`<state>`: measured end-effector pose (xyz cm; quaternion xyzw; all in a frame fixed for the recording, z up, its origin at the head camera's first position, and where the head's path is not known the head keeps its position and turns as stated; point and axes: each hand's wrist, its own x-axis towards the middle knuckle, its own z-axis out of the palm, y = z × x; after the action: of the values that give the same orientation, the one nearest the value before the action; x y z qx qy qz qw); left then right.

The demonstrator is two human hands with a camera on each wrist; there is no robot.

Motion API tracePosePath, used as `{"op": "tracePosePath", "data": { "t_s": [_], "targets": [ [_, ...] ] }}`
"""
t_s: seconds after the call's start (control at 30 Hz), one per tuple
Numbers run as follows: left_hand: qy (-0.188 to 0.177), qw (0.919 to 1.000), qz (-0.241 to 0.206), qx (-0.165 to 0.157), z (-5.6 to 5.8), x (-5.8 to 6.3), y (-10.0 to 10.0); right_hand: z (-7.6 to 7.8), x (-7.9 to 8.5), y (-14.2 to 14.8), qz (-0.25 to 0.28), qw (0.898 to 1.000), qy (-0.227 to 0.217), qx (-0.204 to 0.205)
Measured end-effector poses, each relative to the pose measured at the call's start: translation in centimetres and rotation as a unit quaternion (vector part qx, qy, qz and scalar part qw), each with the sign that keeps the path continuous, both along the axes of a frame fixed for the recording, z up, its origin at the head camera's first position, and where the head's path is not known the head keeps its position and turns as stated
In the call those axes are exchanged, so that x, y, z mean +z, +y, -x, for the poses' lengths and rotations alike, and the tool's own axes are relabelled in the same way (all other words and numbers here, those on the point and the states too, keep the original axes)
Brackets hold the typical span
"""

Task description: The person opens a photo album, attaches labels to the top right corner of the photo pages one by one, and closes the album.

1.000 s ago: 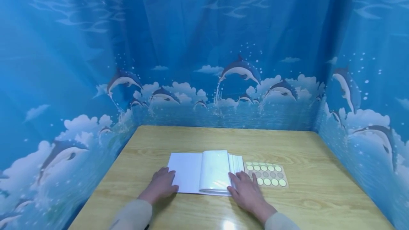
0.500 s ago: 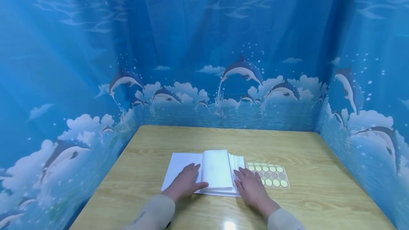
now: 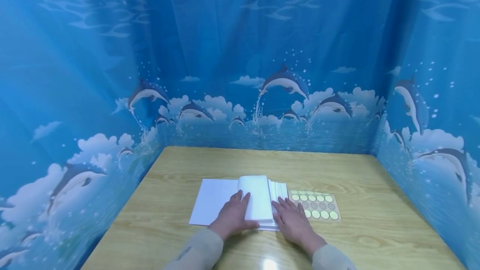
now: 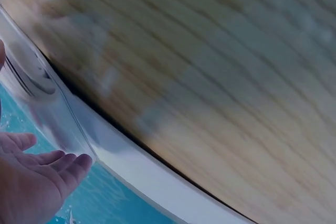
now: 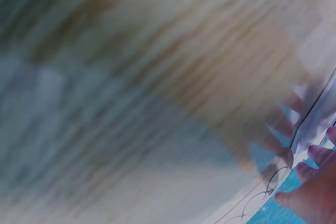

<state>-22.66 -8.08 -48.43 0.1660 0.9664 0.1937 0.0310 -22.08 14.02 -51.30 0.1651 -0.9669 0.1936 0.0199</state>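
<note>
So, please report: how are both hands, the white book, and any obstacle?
Left hand on open white book, fingers extended. Right hand at its right edge. Sheet of pale circles close by; no obstruction visible.

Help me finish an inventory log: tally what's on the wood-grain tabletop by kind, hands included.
Open book with white pages: 1
Flat rectangular sheet with pale-yellow circles: 1
Left hand and right hand, both bare: 2
Total: 4

Small glare spot on tabletop (image 3: 375, 211), low in head view; wrist views blurry
</note>
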Motion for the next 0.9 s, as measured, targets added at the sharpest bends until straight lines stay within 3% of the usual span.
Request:
{"op": "tracePosePath", "data": {
  "t_s": [0.4, 0.67, 0.9],
  "targets": [
    [-0.006, 0.9999, -0.015, -0.002, 0.62, -0.96, -0.4, -0.12, 0.1, -0.09, -0.017, 1.0, 0.003, 0.002],
    [0.001, 0.9999, -0.01, -0.004, 0.89, -0.61, -0.62, -0.13, 0.32, -0.26, -0.017, 1.0, 0.0, -0.006],
    [0.055, 0.9981, -0.009, -0.027, 0.83, -0.71, -0.83, -0.1, 0.14, -0.17, -0.023, 1.0, 0.005, -0.005]
  ]
}}
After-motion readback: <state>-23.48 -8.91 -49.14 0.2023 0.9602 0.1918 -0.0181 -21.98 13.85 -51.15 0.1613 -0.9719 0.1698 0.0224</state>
